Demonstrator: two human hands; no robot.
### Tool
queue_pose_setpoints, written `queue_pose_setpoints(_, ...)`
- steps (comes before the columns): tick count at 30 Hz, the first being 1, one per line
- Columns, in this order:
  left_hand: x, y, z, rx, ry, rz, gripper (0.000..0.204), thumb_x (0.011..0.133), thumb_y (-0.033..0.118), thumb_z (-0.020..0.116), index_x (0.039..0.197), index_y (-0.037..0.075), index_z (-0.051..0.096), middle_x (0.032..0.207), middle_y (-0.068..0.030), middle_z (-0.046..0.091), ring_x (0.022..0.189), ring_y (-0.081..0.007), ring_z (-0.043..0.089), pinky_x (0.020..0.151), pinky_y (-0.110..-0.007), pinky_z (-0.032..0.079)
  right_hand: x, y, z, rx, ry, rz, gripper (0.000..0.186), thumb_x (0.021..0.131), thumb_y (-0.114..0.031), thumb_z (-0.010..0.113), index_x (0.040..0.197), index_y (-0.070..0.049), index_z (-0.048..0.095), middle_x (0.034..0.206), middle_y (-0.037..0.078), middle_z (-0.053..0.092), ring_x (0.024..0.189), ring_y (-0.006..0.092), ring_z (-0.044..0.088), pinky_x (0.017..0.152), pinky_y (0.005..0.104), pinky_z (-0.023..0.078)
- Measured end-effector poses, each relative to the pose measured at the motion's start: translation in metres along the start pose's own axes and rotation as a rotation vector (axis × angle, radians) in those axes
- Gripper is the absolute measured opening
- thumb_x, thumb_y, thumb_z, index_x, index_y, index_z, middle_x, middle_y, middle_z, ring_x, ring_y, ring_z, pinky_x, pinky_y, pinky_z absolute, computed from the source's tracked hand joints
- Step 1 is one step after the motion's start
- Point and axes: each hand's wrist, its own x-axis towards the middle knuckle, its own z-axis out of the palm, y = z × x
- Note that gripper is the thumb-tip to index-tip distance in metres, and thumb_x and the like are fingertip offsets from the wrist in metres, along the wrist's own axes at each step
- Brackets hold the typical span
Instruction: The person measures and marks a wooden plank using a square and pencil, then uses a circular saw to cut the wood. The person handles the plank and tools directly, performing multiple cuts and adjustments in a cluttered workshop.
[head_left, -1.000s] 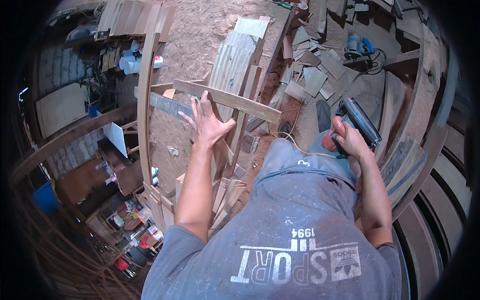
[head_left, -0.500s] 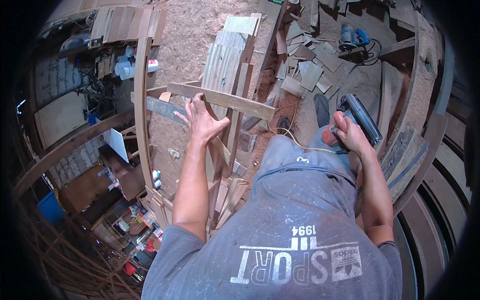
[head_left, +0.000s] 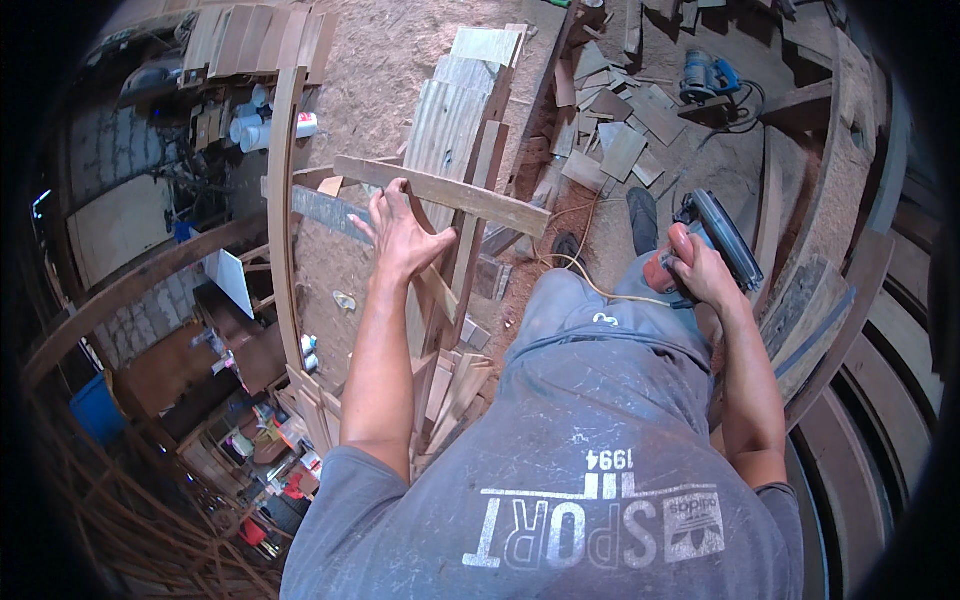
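Note:
My left hand [head_left: 405,235] is spread, its thumb stretched away from the fingers. Its fingertips touch the near side of a narrow wooden strip [head_left: 490,205] that lies crosswise over longer planks. Under the strip, a wide grooved board [head_left: 445,125] runs away from me. Beside my right thigh, my right hand [head_left: 708,275] is closed round the red handle of a red-and-black handheld power tool [head_left: 728,240]. The tool is tilted, and its exact kind is not clear. A yellow cord [head_left: 590,285] runs across my knee near it.
Small wood offcuts [head_left: 625,140] litter the ground ahead, near a blue power tool [head_left: 705,80]. Upright at left stands a long wooden post [head_left: 283,200]. Thick planks [head_left: 820,300] line my right side. Beyond the post are white buckets [head_left: 255,135] and stacked boards [head_left: 255,45].
My left hand has shifted very slightly left and nearer to me along the wooden strip, with fingers still spread. My right hand and the power tool stay nearly where they were.

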Motion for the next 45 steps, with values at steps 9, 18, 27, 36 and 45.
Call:
queue_pose_setpoints(9,-0.002,-0.003,0.002,-0.004,-0.004,-0.002,0.125,0.063,0.048,0.090,0.162,0.015,0.023,0.161,-0.0278,0.039,0.162,-0.0471,0.021,0.126,-0.081,-0.003,-0.003,-0.004,-0.005,0.029,0.006,0.028,0.058,0.098,-0.035,0.072,0.142,0.000,0.060,0.130,0.032,0.072,0.129,0.0480,0.067,0.106,0.0503,0.053)
queue_pose_setpoints(18,-0.039,-0.060,0.069,-0.506,0.530,0.003,0.098,0.085,0.043,0.085,0.163,0.006,0.037,0.161,-0.0348,0.040,0.154,-0.0473,0.037,0.127,-0.060,0.028,0.000,0.000,-0.003,0.005,0.017,0.020,0.059,0.098,-0.033,0.072,0.145,0.000,0.058,0.130,0.031,0.072,0.128,0.0461,0.068,0.108,0.0489,0.053)
queue_pose_setpoints(27,-0.044,-0.067,0.083,-0.643,0.633,-0.455,0.038,0.107,0.032,0.067,0.119,-0.003,0.078,0.108,-0.0211,0.081,0.104,-0.0345,0.078,0.094,-0.045,0.058,0.011,0.009,0.006,-0.004,0.037,0.013,0.055,0.100,-0.036,0.072,0.140,0.001,0.060,0.127,0.032,0.072,0.125,0.0459,0.070,0.106,0.0484,0.053)
queue_pose_setpoints(36,-0.034,-0.041,0.064,-0.730,0.527,-0.432,0.053,0.102,0.040,0.075,0.125,-0.008,0.074,0.112,-0.0255,0.079,0.107,-0.0370,0.077,0.097,-0.044,0.058,0.007,-0.016,-0.003,-0.011,-0.013,0.073,0.059,0.098,-0.035,0.070,0.144,0.001,0.059,0.131,0.034,0.071,0.131,0.0473,0.067,0.109,0.0493,0.052)
queue_pose_setpoints(45,-0.034,-0.047,0.089,-0.562,0.623,-0.280,0.058,0.102,0.035,0.074,0.140,-0.009,0.066,0.132,-0.0307,0.071,0.125,-0.0448,0.069,0.110,-0.048,0.052,0.017,0.009,0.007,-0.040,0.049,0.038,0.054,0.100,-0.037,0.074,0.136,0.001,0.063,0.126,0.028,0.075,0.122,0.0424,0.073,0.104,0.0477,0.055)
